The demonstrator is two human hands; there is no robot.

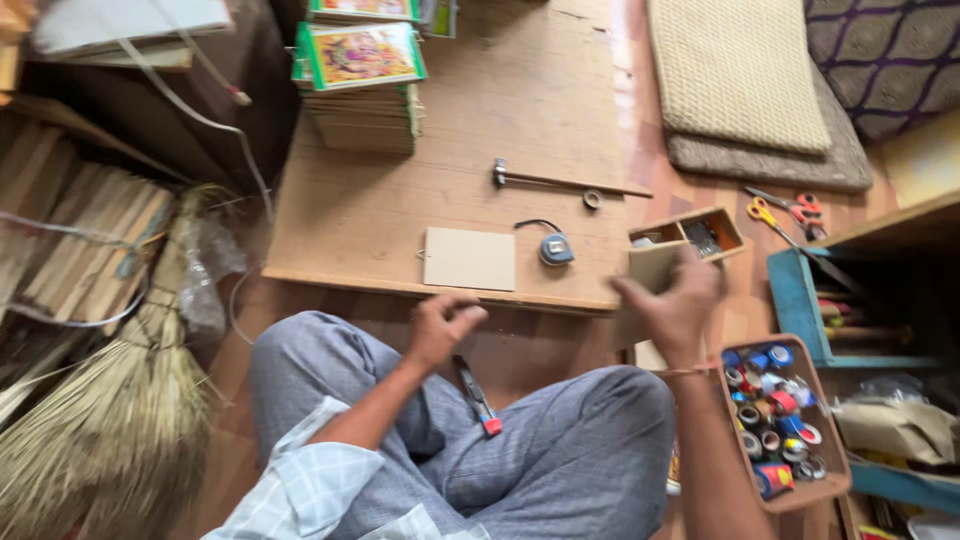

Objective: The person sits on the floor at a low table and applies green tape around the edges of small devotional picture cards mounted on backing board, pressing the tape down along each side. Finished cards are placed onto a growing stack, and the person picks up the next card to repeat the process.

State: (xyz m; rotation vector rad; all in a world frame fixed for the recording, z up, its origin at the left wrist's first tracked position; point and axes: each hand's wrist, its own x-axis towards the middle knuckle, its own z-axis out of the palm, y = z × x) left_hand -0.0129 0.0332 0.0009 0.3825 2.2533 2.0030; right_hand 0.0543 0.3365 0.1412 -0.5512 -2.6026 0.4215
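A person sits cross-legged on the floor, seen from above, facing a low wooden board (400,200) that lies flat on the floor like a work surface.

The left hand (443,327) is loosely curled into a fist just off the board's near edge, above the left knee; whether it holds anything cannot be told. A slim tool with a red tip (478,397) lies on the lap just beside it.

The right hand (672,300) is raised by the board's near right corner, fingers closed around a small flat piece of brown card (652,266), held upright.

On the board, near its near edge, lies a pale rectangular card (469,258). Just to its right sits a small blue tape measure (556,249). Farther back lies a hammer (560,180), its handle pointing right. A stack of booklets with colourful green-edged covers (360,85) stands at the far left of the board.

Beyond the right hand is a small wooden box with compartments (700,232). Scissors with orange and red handles (785,212) lie on the floor to the right. By the right knee, a tray (835,470) holds many rolls of coloured tape. A straw broom (110,410) lies at the left.
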